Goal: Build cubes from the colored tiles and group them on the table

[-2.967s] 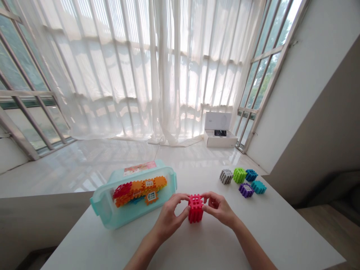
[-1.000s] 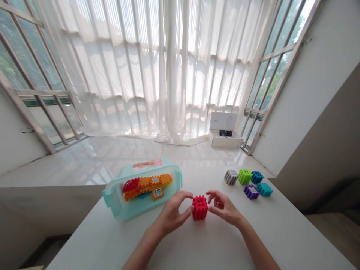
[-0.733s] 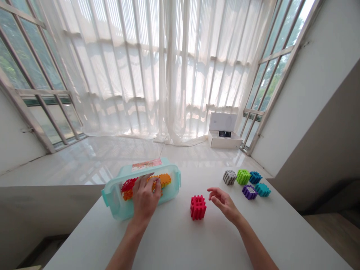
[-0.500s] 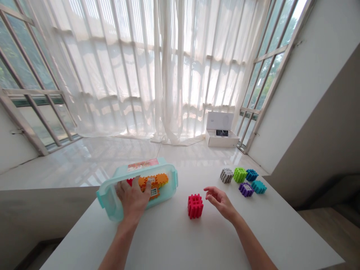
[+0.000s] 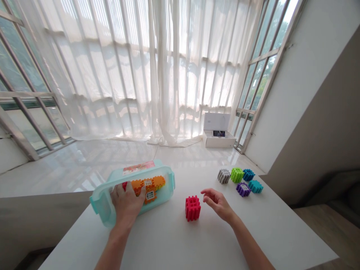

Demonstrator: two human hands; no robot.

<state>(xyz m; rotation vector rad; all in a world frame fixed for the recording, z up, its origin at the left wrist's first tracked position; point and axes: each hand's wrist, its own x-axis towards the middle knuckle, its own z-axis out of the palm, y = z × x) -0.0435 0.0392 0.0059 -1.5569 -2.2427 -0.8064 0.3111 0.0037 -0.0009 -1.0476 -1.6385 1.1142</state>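
- Sheer white curtains (image 5: 157, 75) fill the glazed wall behind, above a glossy pale floor (image 5: 84, 161), with an open white box (image 5: 218, 139) standing on it.
- The white desk (image 5: 180, 242) runs out towards that floor.
- A clear aqua tub (image 5: 99, 204) sits near the desk's left edge; a hard push could slide it off.
- The left hand (image 5: 126, 204) is down inside, its grip spread over the orange blocks (image 5: 149, 185); whether it's clamped, I can't tell. Tugging could tip the tub.
- The right hand (image 5: 218, 203) hovers open, just apart from the red cube (image 5: 192, 208), which a careless knock could topple.
- Five small blocks (image 5: 237, 175) lie clustered further right.
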